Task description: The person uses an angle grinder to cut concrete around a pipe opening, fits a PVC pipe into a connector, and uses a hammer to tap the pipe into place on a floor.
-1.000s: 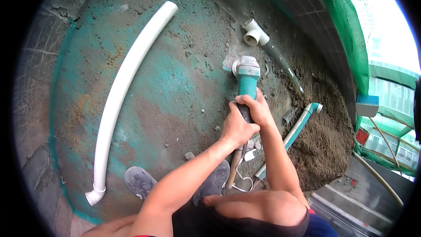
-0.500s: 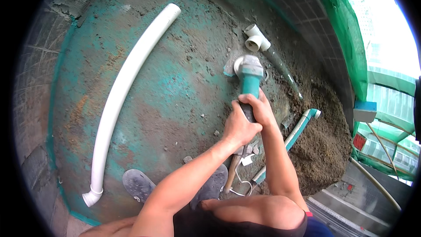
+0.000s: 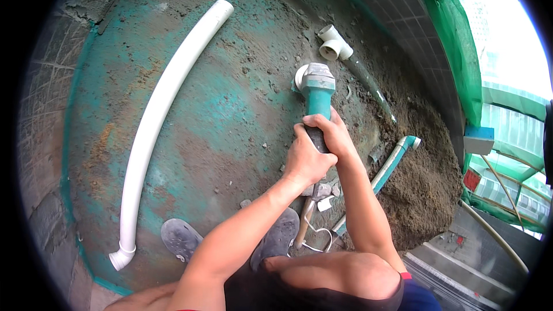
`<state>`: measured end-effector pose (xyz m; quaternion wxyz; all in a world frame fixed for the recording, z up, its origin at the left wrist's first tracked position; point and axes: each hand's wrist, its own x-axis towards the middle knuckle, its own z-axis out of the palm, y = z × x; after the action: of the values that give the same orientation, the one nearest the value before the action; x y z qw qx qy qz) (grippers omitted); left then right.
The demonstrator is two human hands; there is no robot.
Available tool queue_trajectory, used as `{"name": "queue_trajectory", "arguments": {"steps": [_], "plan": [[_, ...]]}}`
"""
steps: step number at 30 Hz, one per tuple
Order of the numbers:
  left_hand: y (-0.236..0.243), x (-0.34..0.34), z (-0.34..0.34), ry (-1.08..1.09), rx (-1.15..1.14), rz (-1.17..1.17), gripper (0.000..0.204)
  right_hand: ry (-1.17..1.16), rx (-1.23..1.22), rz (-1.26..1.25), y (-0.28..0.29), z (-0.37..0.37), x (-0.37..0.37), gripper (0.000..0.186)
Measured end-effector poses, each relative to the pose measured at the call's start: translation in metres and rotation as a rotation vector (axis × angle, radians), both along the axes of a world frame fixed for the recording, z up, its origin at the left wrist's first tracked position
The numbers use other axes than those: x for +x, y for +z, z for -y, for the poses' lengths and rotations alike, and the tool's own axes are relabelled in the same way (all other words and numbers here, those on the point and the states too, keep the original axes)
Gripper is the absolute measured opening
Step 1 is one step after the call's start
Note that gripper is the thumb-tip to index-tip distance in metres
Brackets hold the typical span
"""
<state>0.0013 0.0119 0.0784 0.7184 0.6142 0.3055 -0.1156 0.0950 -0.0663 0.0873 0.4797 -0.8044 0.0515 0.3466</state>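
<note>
Both my hands are wrapped round an angle grinder (image 3: 318, 101) with a teal body, a grey head and a pale disc at its left side. My left hand (image 3: 305, 156) grips the dark rear handle. Just ahead of it, my right hand (image 3: 333, 132) closes round the body, its thumb lying across the top. The grinder points away from me, its head over the dirty floor; whether the disc touches the ground I cannot tell. A white pipe tee (image 3: 334, 45) lies beyond the head, to its right, on the end of a grey, dirt-covered pipe (image 3: 371, 89).
A long white pipe (image 3: 155, 121) with an elbow lies at the left. On the right are a teal-and-white pipe (image 3: 391, 167) and a heap of sand (image 3: 426, 190). A wooden handle (image 3: 303, 224), a white cord (image 3: 315, 247) and stones (image 3: 322, 190) lie near my shoes (image 3: 276, 236).
The grinder and both hands have shifted slightly left and away from me. My grip looks the same. The view has moved a little too.
</note>
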Motion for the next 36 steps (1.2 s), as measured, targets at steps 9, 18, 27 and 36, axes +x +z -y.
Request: {"name": "queue_trajectory", "arguments": {"steps": [9,18,27,36], "plan": [[0.011,-0.022,0.0,-0.027,-0.023,-0.008,0.083,-0.007,-0.014,0.022,0.01,0.0,-0.023,0.044],[0.012,-0.037,0.009,-0.031,-0.022,0.016,0.084,-0.016,-0.034,-0.004,0.011,0.009,-0.035,0.048],[0.008,-0.048,0.015,-0.038,-0.063,-0.003,0.084,-0.03,-0.034,-0.017,0.006,0.018,-0.049,0.052],[-0.003,-0.051,0.018,-0.024,-0.045,-0.025,0.086,-0.005,0.033,-0.046,-0.002,0.016,-0.048,0.047]]}}
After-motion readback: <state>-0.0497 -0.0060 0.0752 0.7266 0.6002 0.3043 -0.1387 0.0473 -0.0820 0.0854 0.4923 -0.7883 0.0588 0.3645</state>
